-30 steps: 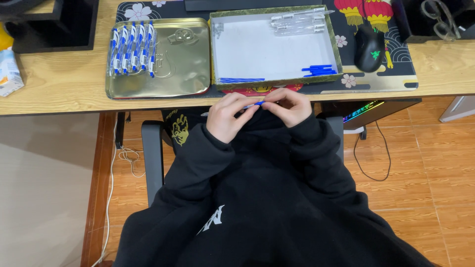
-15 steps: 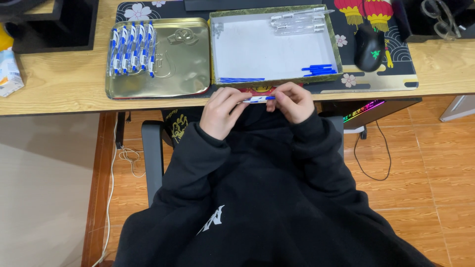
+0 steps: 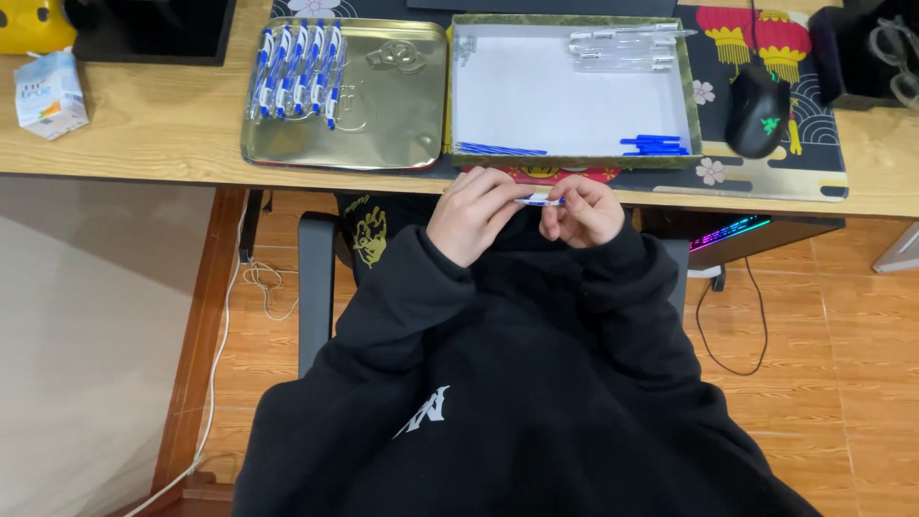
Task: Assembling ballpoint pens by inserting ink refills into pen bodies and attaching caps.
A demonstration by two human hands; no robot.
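Both of my hands meet just below the desk's front edge, over my black hoodie. My left hand (image 3: 471, 213) and my right hand (image 3: 580, 211) together pinch a small white and blue pen (image 3: 539, 200), held level between the fingertips. Above them on the desk stands a green-rimmed box (image 3: 452, 96) with a white floor, holding clear pen barrels (image 3: 622, 48), blue refills (image 3: 500, 149) and blue caps (image 3: 653, 146). To its left a gold metal tray (image 3: 383, 115) carries a row of several finished blue and white pens (image 3: 297, 69).
A black mouse (image 3: 758, 113) lies on a patterned desk mat (image 3: 814, 144) to the right of the box. A small carton (image 3: 50, 94) stands at the desk's far left beside a dark monitor base (image 3: 153, 29). Cables (image 3: 718, 325) hang under the desk.
My hands have shifted slightly and the pen between them now shows more white; the fingers have turned around it. The box and tray are unmoved.
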